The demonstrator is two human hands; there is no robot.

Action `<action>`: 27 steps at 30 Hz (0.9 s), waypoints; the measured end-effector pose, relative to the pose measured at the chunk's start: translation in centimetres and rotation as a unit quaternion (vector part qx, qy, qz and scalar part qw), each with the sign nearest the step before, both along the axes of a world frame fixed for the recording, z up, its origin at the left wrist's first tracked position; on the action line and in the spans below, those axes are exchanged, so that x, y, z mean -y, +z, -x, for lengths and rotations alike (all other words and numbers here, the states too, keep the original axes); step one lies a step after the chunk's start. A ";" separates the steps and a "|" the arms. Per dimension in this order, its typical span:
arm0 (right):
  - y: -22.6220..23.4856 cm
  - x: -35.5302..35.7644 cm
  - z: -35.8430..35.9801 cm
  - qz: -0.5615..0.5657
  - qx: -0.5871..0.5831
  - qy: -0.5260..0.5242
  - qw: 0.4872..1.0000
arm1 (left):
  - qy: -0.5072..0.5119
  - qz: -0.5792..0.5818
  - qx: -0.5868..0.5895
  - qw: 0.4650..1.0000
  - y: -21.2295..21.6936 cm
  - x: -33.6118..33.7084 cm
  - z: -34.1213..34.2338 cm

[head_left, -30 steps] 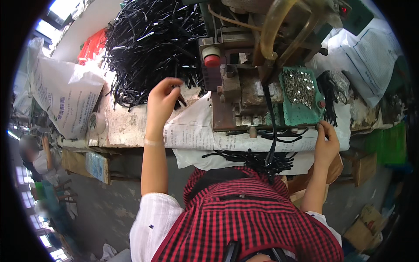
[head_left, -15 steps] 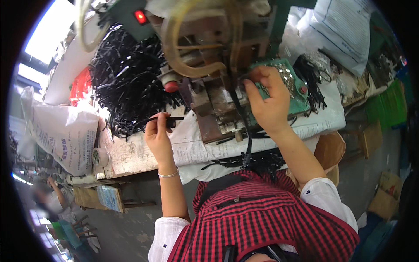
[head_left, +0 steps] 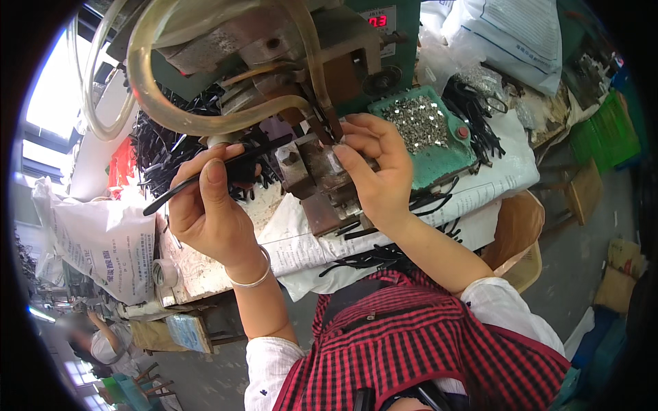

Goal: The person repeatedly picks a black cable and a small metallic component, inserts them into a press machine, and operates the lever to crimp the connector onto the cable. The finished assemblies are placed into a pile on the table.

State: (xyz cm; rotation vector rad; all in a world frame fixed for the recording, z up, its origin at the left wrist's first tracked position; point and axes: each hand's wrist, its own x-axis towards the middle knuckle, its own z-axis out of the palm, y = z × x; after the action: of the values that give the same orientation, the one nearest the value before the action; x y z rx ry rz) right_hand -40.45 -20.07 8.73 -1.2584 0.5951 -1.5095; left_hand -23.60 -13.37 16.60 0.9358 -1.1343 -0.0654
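My left hand [head_left: 218, 212] pinches a slim black glasses temple [head_left: 170, 194] between thumb and fingers. One curved end of the temple sticks out to the lower left, and its other end points at the metal clamp [head_left: 296, 171] of the bench machine [head_left: 356, 65]. At the clamp's right side my right hand [head_left: 381, 179] has thumb and index finger brought together just under the machine's copper-coloured tips [head_left: 329, 130]. Whatever those fingers hold is too small to make out. Behind my left hand lies a large heap of black temples [head_left: 152, 151].
Right of the clamp, a green tray [head_left: 445, 163] bears many small metal parts [head_left: 413, 125] and a red button [head_left: 462, 132]. Thick yellowish tubes [head_left: 199, 125] loop across the front of the machine. A tape roll [head_left: 164, 272] sits by the table's left edge. A person [head_left: 103, 342] is far left.
My left hand has risen and come right to the clamp with the temple. My right hand's thumb and index finger have closed together beside the clamp. The whole view has shifted.
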 end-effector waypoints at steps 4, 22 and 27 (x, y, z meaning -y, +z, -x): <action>0.3 0.0 0.0 -0.028 0.028 0.023 0.999 | 0.005 -0.016 -0.017 1.000 0.0 0.0 0.2; 1.5 0.9 1.8 0.051 -0.181 -0.015 0.982 | 0.027 -0.013 0.041 0.999 1.9 -3.4 2.6; 1.2 0.9 1.4 0.046 -0.102 0.012 0.994 | 0.030 -0.034 -0.004 0.999 1.4 -0.5 1.9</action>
State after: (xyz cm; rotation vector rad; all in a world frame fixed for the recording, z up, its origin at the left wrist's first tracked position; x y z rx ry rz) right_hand -41.82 -20.93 9.91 -1.4988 0.6467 -1.4109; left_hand -25.46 -12.83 17.96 1.0280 -1.1022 -0.0588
